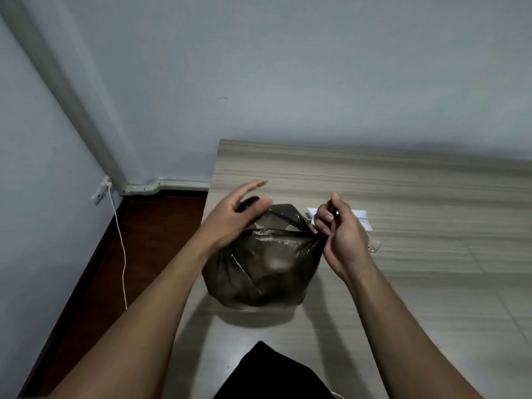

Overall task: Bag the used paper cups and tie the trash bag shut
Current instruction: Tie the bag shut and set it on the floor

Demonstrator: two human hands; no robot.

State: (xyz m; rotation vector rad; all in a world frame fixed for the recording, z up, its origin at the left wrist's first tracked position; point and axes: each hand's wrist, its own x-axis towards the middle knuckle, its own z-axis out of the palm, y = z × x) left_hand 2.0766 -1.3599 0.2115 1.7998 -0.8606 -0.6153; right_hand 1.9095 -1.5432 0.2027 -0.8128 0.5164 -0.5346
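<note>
Dark translucent plastic trash bag (pixel 259 266) upright on pale wood-grain table (pixel 403 254), mouth up, rim stretched sideways | right hand (pixel 342 234) pinches twisted rim corner | left hand (pixel 233 217) hovers over left rim, fingers straight and spread (motion-blurred)

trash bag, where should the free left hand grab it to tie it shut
Probably take the trash bag by its loose left mouth edge, coming from above-left. The right hand pinches the right edge into a gathered tail, and the left hand hovers open over the other side.

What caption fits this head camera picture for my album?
Right hand pinches a gathered corner of the trash bag; open left hand beside it.
</note>
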